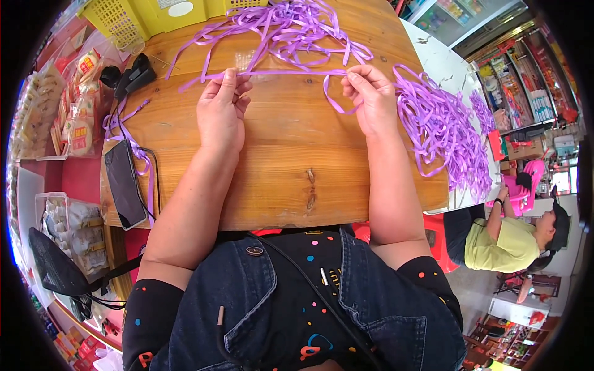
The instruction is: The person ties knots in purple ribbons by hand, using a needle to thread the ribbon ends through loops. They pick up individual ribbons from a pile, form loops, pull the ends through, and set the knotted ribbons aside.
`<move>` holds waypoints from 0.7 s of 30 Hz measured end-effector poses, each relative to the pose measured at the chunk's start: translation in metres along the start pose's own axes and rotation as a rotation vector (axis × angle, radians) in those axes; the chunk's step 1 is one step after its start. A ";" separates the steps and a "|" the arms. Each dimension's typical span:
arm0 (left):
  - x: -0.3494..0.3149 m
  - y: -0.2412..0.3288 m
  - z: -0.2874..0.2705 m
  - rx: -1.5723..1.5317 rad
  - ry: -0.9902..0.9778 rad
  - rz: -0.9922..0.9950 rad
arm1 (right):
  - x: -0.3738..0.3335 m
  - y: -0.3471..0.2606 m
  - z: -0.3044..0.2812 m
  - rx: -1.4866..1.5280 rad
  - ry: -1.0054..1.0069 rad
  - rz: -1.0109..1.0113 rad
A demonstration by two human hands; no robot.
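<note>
Between my two hands a narrow purple ribbon [284, 73] is stretched nearly straight above the wooden table [278, 173]. My left hand [224, 108] pinches it between thumb and fingers, with a short end sticking out to the left. The thumb and forefinger of my right hand [373, 99] grip the other side, and a loose tail hangs below them. Past my hands lies a tangled pile of purple ribbons [291, 31]. To the right of my right hand, a larger heap of purple ribbons [439, 136] spills over the table's edge onto a white surface.
At the far left stands a yellow plastic basket [154, 15]. A phone [125, 185] with a black cable, a black device [133, 77] and more ribbon lie along the left edge. Packaged snacks [80, 105] fill the left side. A person in a yellow shirt [501, 244] sits at right.
</note>
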State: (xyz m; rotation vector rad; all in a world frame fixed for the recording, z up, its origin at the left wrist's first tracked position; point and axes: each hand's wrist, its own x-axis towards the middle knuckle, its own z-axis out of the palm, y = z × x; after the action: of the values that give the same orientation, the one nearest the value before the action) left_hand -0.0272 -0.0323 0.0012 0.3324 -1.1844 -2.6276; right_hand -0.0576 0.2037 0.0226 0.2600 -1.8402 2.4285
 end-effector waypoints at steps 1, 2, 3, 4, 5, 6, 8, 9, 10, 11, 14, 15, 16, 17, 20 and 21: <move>-0.001 0.001 0.001 -0.006 -0.001 -0.014 | 0.000 0.000 -0.001 0.005 0.000 0.005; -0.002 0.002 0.002 -0.011 -0.001 -0.028 | 0.000 0.001 -0.002 0.011 0.001 0.010; -0.002 0.002 0.002 -0.011 -0.002 -0.028 | 0.000 0.001 -0.002 0.011 0.001 0.009; -0.001 0.002 0.002 -0.015 -0.003 -0.027 | 0.001 0.001 -0.002 0.022 -0.001 0.011; -0.001 0.002 0.002 -0.019 -0.002 -0.026 | 0.001 0.002 -0.002 0.035 -0.005 0.014; 0.000 0.000 0.000 -0.020 -0.001 -0.025 | 0.001 0.001 -0.002 0.035 -0.006 0.014; 0.004 -0.004 -0.004 -0.022 -0.015 -0.002 | 0.001 0.001 -0.003 0.077 0.014 0.032; 0.004 -0.005 -0.005 -0.023 -0.014 -0.002 | 0.002 0.000 -0.004 0.077 0.013 0.032; 0.004 -0.005 -0.006 -0.033 -0.019 0.015 | 0.003 0.000 -0.007 0.103 0.035 0.036; 0.005 -0.005 -0.006 -0.043 -0.024 0.032 | 0.005 -0.001 -0.010 0.129 0.057 0.040; 0.006 -0.005 -0.005 -0.045 0.009 0.042 | 0.009 -0.001 -0.019 0.187 0.099 0.033; 0.006 -0.005 -0.005 -0.045 0.010 0.042 | 0.010 -0.002 -0.020 0.188 0.121 0.040; 0.005 -0.005 -0.005 -0.037 0.003 0.058 | 0.011 -0.002 -0.021 0.188 0.120 0.040; 0.005 -0.005 -0.004 -0.029 -0.005 0.073 | 0.011 -0.003 -0.022 0.204 0.149 0.044; 0.004 -0.004 -0.002 -0.025 0.002 0.085 | 0.012 -0.004 -0.025 0.242 0.195 0.046; 0.005 -0.005 -0.004 -0.024 0.003 0.086 | 0.013 -0.005 -0.026 0.263 0.213 0.044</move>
State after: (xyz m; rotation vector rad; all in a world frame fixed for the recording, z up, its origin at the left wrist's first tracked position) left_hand -0.0317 -0.0335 -0.0052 0.2746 -1.1385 -2.5649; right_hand -0.0713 0.2290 0.0227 -0.0244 -1.4568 2.6097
